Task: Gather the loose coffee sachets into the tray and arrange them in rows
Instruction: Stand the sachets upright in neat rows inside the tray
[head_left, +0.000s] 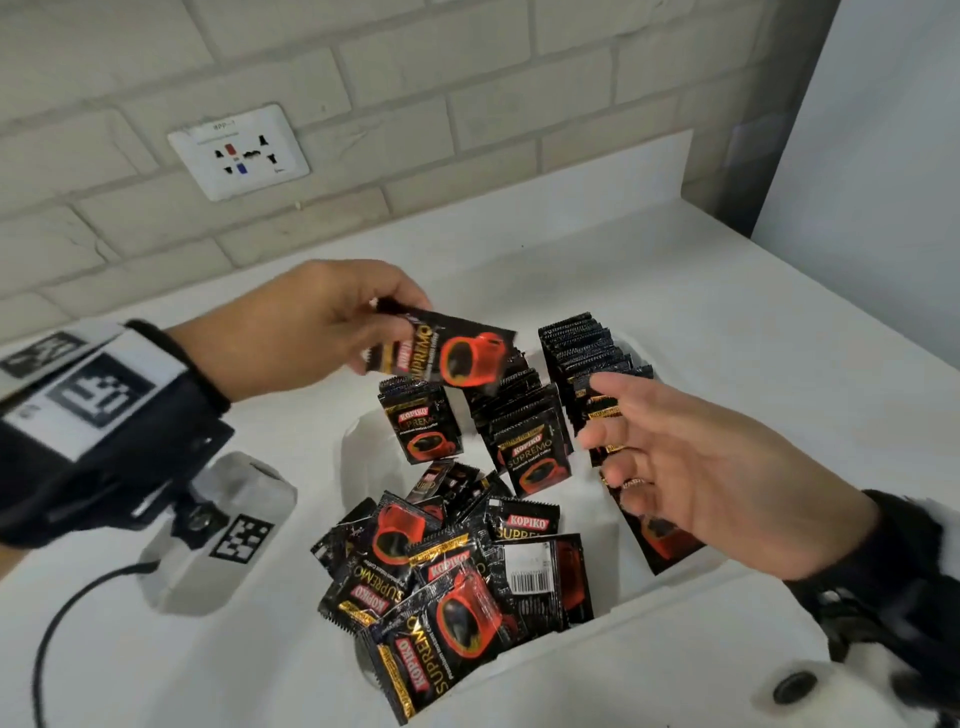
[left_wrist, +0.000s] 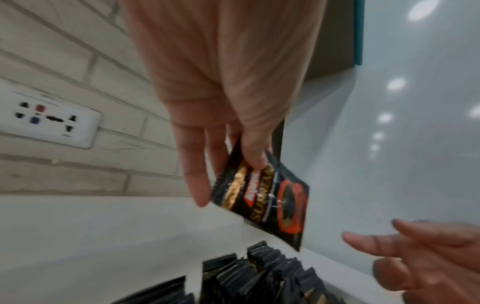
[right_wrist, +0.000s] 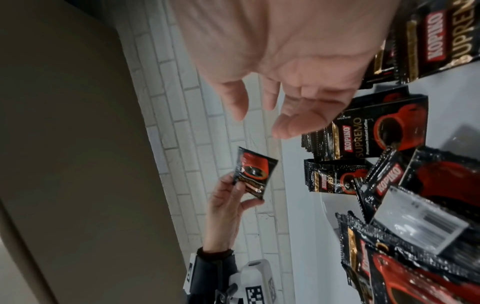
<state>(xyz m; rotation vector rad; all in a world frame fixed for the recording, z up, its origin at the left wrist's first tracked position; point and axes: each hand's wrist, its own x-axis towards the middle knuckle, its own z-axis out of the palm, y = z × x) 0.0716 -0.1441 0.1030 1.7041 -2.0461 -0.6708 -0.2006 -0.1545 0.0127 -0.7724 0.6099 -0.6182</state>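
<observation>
**One sachet held above a half-sorted tray**

A person's left hand (head_left: 311, 327) holds a single black foil coffee sachet printed with a red cup (head_left: 447, 353) in the air above the far end of a shallow white tray (head_left: 670, 582) on a white worktop (head_left: 727, 322). The thumb and fingers (left_wrist: 197, 181) pinch the sachet by its end, so that the printed face shows and the packet hangs tilted, clear of everything below it.

The right hand (head_left: 696, 467) hovers over the right side of the tray with its palm turned towards the left hand. Its fingers (right_wrist: 233, 98) are relaxed and slightly spread, and hold nothing.

Inside the tray, the far half carries upright rows of black sachets standing on edge (head_left: 582, 353), packed one behind another in three lines; the shortest line is on the left. The near half holds a loose heap of the same sachets (head_left: 452, 582), lying flat and overlapping at all angles, one of them face down with a white barcode panel showing. The nearest packets hang over the front edge of the tray.

To the left of the tray a white device with a square black-and-white marker (head_left: 228, 530) sits on the worktop, a black cable running from it. A white wall socket plate (head_left: 239, 153) is fixed to the pale brick wall (head_left: 467, 78) behind.
</observation>
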